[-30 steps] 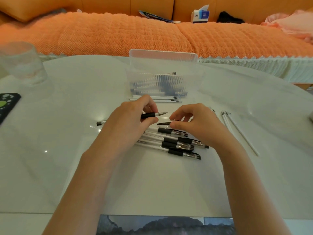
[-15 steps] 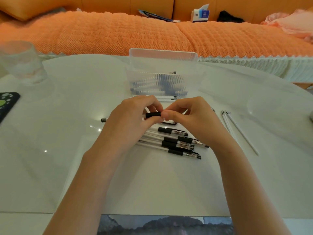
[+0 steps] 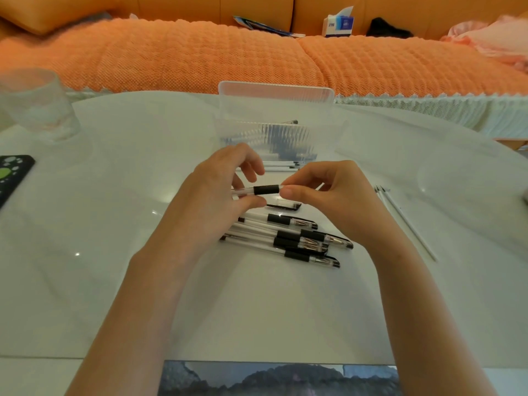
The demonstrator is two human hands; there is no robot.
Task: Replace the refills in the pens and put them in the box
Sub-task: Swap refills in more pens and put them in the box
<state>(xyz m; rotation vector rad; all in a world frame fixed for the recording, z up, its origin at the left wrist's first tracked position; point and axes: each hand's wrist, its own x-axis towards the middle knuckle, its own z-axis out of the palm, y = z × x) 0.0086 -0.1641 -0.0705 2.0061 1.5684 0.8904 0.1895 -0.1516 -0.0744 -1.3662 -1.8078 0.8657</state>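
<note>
My left hand [image 3: 217,192] holds a clear pen [image 3: 265,190] with a black grip, level above the table. My right hand [image 3: 328,195] pinches the pen's tip end between thumb and fingers; the tip itself is hidden. Under the hands lies a pen cap [image 3: 285,205]. Nearer to me, several clear pens [image 3: 288,238] with black grips lie side by side. Beyond the hands stands a clear ribbed plastic box [image 3: 275,115] with pens inside. White refills [image 3: 278,166] lie at its front wall, and other thin white refills [image 3: 403,215] lie to the right.
A drinking glass [image 3: 37,107] stands at the far left of the white table [image 3: 114,281], a dark phone [image 3: 11,175] at the left edge. An orange sofa [image 3: 200,52] runs behind the table. A dark picture strip [image 3: 280,378] shows at the near edge.
The right hand came up from the table to the pen's tip end. Both hands raised the pen slightly, and the metal tip seen a second ago is now covered by the right fingers.
</note>
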